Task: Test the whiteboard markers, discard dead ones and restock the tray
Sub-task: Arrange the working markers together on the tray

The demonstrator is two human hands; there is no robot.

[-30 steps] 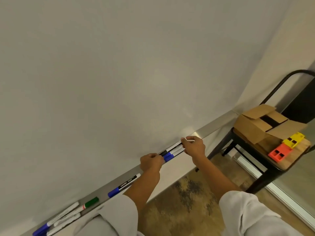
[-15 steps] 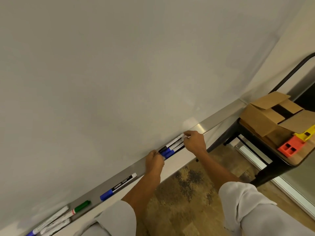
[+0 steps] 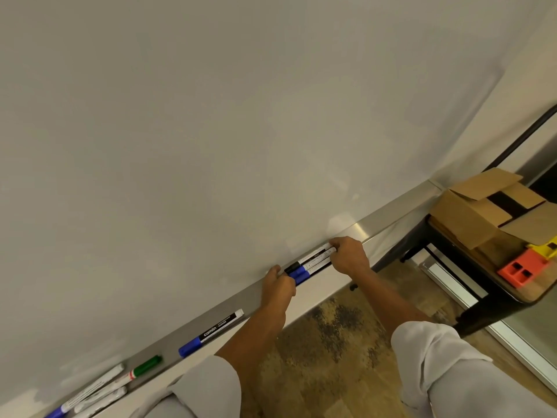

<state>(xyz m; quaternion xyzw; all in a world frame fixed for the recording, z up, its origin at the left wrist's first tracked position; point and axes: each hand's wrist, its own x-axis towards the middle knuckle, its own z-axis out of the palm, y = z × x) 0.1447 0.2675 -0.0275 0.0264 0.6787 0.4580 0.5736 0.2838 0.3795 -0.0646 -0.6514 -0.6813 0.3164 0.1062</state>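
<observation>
A small bundle of whiteboard markers (image 3: 309, 263), with black and blue caps, lies on the metal marker tray (image 3: 391, 217) under the whiteboard (image 3: 241, 116). My left hand (image 3: 278, 285) presses against the capped ends. My right hand (image 3: 349, 256) pinches the white tail ends. Further left on the tray lies a single blue-capped marker (image 3: 211, 331), then a green-capped marker (image 3: 141, 369) and several more markers (image 3: 90, 396) at the bottom left.
A black chair (image 3: 482, 297) stands to the right and carries an open cardboard box (image 3: 482, 212), an orange block (image 3: 523, 268) and a yellow block (image 3: 545, 247). Patterned floor (image 3: 331, 342) lies below the tray.
My hands stay on the marker bundle, pushing it slightly together along the tray. The camera has drifted, so the chair and box sit further right and higher in view.
</observation>
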